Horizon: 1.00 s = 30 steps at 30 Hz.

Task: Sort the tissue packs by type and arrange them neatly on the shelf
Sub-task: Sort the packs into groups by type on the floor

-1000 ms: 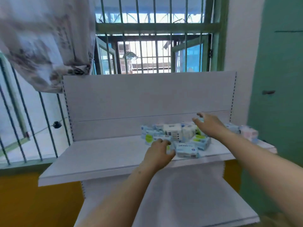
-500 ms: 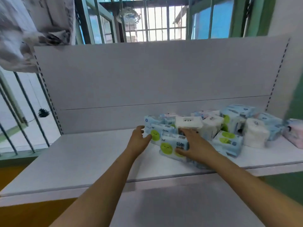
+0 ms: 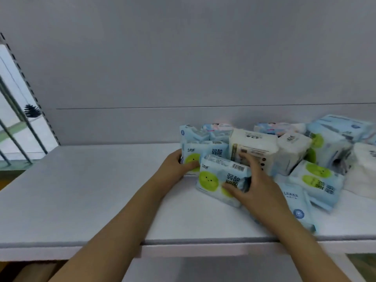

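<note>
Step in hand looks like pulling the green-face type out of the mixed pile at the right of the white metal shelf (image 3: 81, 200): right hand (image 3: 258, 188) has thumb and fingers curled round the near light-blue plastic tissue pack with the green smiley circle (image 3: 221, 180), left hand (image 3: 173, 169) grips a matching light-blue green-circle pack (image 3: 201, 153) just behind it, thumb across its front. White and cream soft packs (image 3: 254, 149) touch both on the right. Next move, my guess: lift both out, line them up on the bare left stretch.

The tissue packs (image 3: 222, 180) wear glossy, crinkled plastic film. The shelf (image 3: 81, 192) looks smooth, matt white, its back panel (image 3: 183, 58) likewise.
</note>
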Available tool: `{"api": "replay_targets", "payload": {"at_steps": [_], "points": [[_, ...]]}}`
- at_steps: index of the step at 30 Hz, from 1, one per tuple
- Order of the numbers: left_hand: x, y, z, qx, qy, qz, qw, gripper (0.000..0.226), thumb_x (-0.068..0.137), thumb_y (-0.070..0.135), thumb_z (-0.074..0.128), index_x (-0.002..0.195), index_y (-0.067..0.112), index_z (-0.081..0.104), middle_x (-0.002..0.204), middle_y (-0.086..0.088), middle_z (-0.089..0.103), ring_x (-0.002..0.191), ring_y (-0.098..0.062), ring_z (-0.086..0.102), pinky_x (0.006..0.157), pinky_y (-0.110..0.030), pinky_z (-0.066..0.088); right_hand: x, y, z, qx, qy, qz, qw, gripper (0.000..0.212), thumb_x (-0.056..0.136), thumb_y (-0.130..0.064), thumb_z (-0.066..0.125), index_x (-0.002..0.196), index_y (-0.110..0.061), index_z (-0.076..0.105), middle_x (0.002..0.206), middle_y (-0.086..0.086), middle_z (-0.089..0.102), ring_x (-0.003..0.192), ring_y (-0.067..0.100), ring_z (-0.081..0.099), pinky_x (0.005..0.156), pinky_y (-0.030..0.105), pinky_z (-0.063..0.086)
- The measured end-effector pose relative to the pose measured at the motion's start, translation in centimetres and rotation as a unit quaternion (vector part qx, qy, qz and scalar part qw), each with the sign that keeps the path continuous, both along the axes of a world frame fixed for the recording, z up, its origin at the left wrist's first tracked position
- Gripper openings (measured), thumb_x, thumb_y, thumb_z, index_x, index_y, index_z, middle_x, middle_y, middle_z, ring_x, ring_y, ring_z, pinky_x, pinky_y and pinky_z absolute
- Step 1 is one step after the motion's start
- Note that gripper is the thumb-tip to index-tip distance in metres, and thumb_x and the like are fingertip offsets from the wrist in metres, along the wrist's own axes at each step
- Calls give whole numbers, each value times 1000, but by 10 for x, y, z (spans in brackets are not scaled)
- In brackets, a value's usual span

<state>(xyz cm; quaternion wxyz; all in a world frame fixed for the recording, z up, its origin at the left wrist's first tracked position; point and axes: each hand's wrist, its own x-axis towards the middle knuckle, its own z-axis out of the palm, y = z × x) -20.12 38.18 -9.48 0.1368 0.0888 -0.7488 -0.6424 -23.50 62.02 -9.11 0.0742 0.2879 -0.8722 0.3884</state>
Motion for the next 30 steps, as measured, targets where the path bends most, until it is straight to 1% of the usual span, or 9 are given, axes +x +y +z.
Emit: {"api": "replay_targets", "payload": {"at_steps": [3,6,8,12,17,20,22,27,30], "points": [[1,3,3,68,24,-9,997,31,88,4,70,111,23,65,106,3,76,100,-16,71,84,-29,57,1,-2,-2,-31,13,-25,999,65,74,-50,77,124,-36,38,118,-9,62,98,20,63,76,40,54],[3,6,7,133,41,-35,990,38,89,4,67,125,15,60,118,-6,72,107,-24,70,86,-35,58,-2,-2,-3,-61,2,-17,998,57,73,-49,78,116,-38,41,107,-15,61,92,16,65,75,44,56],[5,7,9,145,47,-26,988,38,90,10,67,127,15,58,119,-9,71,108,-28,69,87,-41,59,-4,-1,-1,-96,-24,0,995,56,72,-47,79,116,-36,46,109,-16,64,95,12,65,78,39,57],[11,9,16,139,62,6,988,31,92,20,66,123,17,60,113,-5,73,102,-24,71,80,-37,60,-5,3,11,-213,-86,26,973,60,67,-45,79,118,-32,51,104,-13,68,91,2,66,75,24,57],[18,15,33,125,68,-5,990,34,93,25,64,125,15,60,116,-7,72,105,-24,70,83,-38,60,0,6,33,-241,-102,2,965,60,69,-50,74,120,-31,48,105,-10,68,93,8,67,77,30,57],[18,22,44,135,78,-31,987,38,94,24,63,128,10,58,119,-9,71,107,-25,69,80,-35,59,3,11,44,-263,-117,-13,958,38,79,-48,71,110,-34,54,104,-9,69,95,12,68,85,45,57],[19,29,53,154,85,-53,983,39,93,22,63,130,8,57,120,-11,70,110,-28,68,82,-36,60,7,18,48,-289,-125,-27,949,26,85,-46,68,107,-37,57,104,-9,70,97,12,68,88,48,56],[26,63,74,189,99,-145,966,42,90,15,63,130,6,56,122,-12,70,111,-28,68,87,-40,58,32,46,50,-361,-132,-60,921,32,90,-50,61,121,-45,57,115,-14,70,106,11,67,95,47,54],[35,92,79,224,96,-191,951,31,92,8,62,123,8,59,117,-10,72,108,-27,69,87,-39,58,63,71,50,-384,-134,-96,909,38,92,-51,57,129,-45,52,118,-12,69,106,15,68,85,41,58]]}}
